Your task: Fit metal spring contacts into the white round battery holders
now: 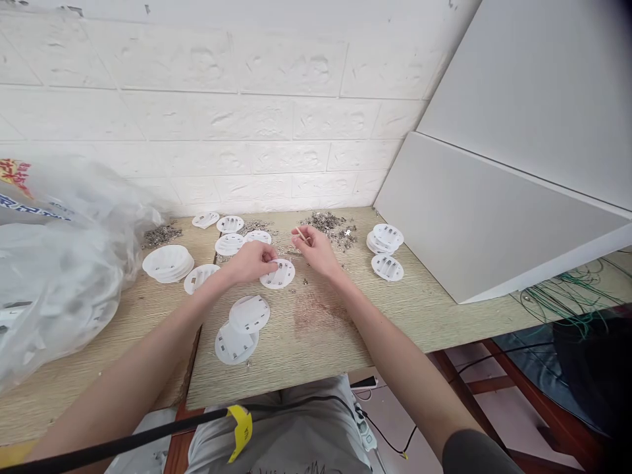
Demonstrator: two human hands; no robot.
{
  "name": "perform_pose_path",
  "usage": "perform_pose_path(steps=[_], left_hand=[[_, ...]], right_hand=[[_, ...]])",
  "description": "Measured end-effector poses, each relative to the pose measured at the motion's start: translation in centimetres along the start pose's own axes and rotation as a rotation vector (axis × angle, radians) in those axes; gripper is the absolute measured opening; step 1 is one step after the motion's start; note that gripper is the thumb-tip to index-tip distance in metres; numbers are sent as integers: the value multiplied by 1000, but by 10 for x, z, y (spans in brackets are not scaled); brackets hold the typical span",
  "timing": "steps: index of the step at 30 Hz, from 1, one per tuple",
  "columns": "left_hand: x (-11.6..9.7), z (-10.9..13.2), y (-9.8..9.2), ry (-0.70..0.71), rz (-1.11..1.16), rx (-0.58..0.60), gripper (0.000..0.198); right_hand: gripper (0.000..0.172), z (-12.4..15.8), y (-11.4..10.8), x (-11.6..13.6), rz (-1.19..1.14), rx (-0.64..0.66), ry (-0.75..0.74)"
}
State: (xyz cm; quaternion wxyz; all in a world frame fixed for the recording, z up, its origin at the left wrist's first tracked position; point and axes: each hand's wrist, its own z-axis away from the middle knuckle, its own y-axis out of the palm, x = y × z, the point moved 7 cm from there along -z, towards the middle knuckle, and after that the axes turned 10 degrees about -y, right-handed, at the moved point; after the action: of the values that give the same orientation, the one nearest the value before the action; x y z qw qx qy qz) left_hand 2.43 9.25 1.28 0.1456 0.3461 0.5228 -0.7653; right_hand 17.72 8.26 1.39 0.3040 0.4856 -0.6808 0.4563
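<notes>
White plastic, round and flat: that's the disc (279, 278) at the centre of the action, lying on the wood-grain table (316, 359) between the two hands! Left hand (255, 259) is right on it, fingers drawn close together at the upper-left edge; whether they pinch the rim or only press on it, I cannot tell from here. Over to the right hand (316, 250), and it's a narrow grip, thumb and fingers closed around a thin pale stick (301, 234) that pokes up at a slant, just beside the disc and well clear of its surface.

Look at the supplies! Behind the right hand spreads a heap of small metal pieces (326, 222), with a second scatter (162, 235) over by the bulging plastic bag (64, 263) on the left. Near the front, two discs overlap, the upper one (250, 313) partly covering the lower one (234, 347). Out left sits a neat stack of discs (168, 263); out right, a smaller pile (386, 238) with a single disc (388, 268) just in front of it.

Beyond that, a big white panel (494, 217) leans into the scene, green wires (567, 299) tangle near its lower edge, and white brick-patterned wall (197, 118) closes off the back.
</notes>
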Motion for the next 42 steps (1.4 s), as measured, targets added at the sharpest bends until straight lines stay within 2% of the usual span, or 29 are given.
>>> perform_pose_path(steps=[9, 17, 20, 25, 36, 42], left_hand=[[-7, -11, 8, -152, -147, 235, 17], [-15, -17, 12, -193, -425, 299, 17], [-18, -18, 14, -220, -487, 272, 12], [-22, -20, 14, -236, -505, 125, 10], [-17, -7, 12, -144, -438, -84, 12], [-22, 5, 18, -170, -541, -103, 17]], right_hand=[[15, 1, 0, 1, 41, 17, 9], [16, 0, 0, -2, 67, 24, -10], [18, -1, 2, -2, 62, 35, -6], [18, 0, 4, -2, 42, 36, -11], [15, -1, 10, -7, 32, 57, 13], [13, -1, 12, -13, 59, 62, 37]])
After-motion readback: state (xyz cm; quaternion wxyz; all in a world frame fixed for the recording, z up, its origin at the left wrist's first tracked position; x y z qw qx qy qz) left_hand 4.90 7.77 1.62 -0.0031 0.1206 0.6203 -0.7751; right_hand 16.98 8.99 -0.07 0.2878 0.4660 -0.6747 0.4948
